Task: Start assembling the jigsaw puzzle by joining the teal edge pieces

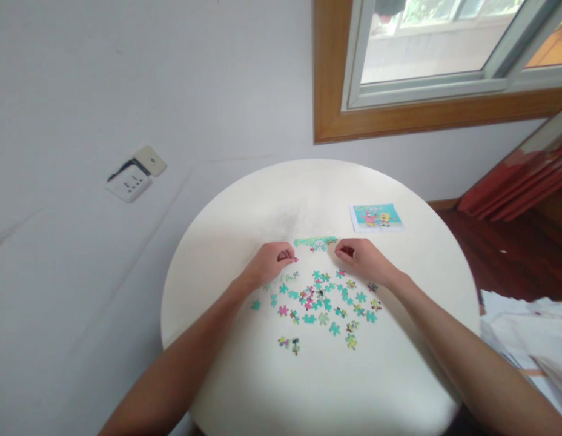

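My left hand [277,260] is closed in a pinch, with a small pink puzzle piece [296,260] at its fingertips. Just beyond and between my hands lies a joined strip of puzzle [315,241], mostly green and teal, with some pieces hanging off its near edge. By the strip's right end is my right hand [359,257], its fingers curled together; whatever they may hold is too small to make out. Closer to me, several loose puzzle pieces [309,319] in teal, pink and yellow are scattered over the white table.
A picture card [377,218] with two cartoon figures lies at the back right of the round white table [244,206]. The wall with a loose socket [129,183] borders the left and far side. Papers [521,330] are piled beyond the table's right edge.
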The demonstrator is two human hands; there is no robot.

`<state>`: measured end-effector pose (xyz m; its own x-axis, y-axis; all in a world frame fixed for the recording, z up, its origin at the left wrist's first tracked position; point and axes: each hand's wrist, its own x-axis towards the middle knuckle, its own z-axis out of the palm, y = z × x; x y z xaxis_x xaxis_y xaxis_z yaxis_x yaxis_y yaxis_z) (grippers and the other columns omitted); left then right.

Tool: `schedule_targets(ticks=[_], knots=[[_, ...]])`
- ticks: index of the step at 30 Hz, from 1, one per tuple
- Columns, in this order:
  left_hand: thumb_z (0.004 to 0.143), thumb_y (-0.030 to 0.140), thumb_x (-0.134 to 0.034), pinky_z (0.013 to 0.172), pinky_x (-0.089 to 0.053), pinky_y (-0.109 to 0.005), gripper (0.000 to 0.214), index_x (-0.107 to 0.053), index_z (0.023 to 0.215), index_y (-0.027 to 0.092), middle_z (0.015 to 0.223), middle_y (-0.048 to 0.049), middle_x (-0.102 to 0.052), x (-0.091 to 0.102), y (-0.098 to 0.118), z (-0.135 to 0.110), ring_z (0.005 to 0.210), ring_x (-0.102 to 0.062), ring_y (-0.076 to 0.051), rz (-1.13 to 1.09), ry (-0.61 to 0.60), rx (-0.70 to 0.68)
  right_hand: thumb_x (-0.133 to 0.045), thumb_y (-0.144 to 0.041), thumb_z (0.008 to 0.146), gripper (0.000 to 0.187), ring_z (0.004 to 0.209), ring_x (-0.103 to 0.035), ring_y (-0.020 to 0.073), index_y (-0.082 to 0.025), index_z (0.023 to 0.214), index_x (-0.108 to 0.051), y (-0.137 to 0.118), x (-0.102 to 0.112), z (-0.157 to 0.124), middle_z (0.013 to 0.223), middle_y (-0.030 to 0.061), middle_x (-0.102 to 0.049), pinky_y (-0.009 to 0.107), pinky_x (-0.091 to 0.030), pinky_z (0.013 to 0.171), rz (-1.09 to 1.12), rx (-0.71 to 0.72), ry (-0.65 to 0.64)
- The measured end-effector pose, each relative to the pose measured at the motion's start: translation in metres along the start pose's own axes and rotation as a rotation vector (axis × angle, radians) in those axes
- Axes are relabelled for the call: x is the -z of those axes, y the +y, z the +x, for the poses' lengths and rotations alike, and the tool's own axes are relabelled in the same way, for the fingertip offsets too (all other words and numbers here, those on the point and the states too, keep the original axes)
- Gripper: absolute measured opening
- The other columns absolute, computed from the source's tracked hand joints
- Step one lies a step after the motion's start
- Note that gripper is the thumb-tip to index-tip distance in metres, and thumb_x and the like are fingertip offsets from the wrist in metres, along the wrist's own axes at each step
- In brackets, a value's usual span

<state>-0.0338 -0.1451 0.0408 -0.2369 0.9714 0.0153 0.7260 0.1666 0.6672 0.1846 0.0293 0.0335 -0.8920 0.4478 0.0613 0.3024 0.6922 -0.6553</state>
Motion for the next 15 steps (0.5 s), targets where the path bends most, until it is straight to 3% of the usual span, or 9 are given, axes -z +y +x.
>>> schedule_targets(ticks=[10, 15], knots=[[0.081, 0.020, -0.067, 0.072, -0.045, -0.027, 0.004, -0.068, 0.084, 0.018, 0.083, -0.0016, -0.066, -0.002, 0.002, -0.002, 0.075, -0.059, -0.015, 0.095, -0.033, -0.013, -0.049, -0.025, 0.087, 0.017, 0.064, -0.052, 0.0152, -0.020, 0.079, -0.064, 0.000, 0.000, 0.001, 0.072, 0.0032, -0.065, 0.028, -0.034, 0.062, -0.001, -0.006, -0.009], [0.083, 0.020, -0.069, 0.077, -0.046, -0.029, 0.010, -0.069, 0.093, 0.019, 0.090, -0.0023, -0.066, -0.003, 0.013, -0.006, 0.080, -0.060, -0.017, 0.153, 0.013, -0.047, -0.049, -0.024, 0.087, 0.018, 0.063, -0.051, 0.0145, -0.020, 0.077, -0.063, -0.001, 0.001, 0.001, 0.071, 0.0024, -0.064, 0.028, -0.033, 0.060, -0.011, 0.001, -0.001]])
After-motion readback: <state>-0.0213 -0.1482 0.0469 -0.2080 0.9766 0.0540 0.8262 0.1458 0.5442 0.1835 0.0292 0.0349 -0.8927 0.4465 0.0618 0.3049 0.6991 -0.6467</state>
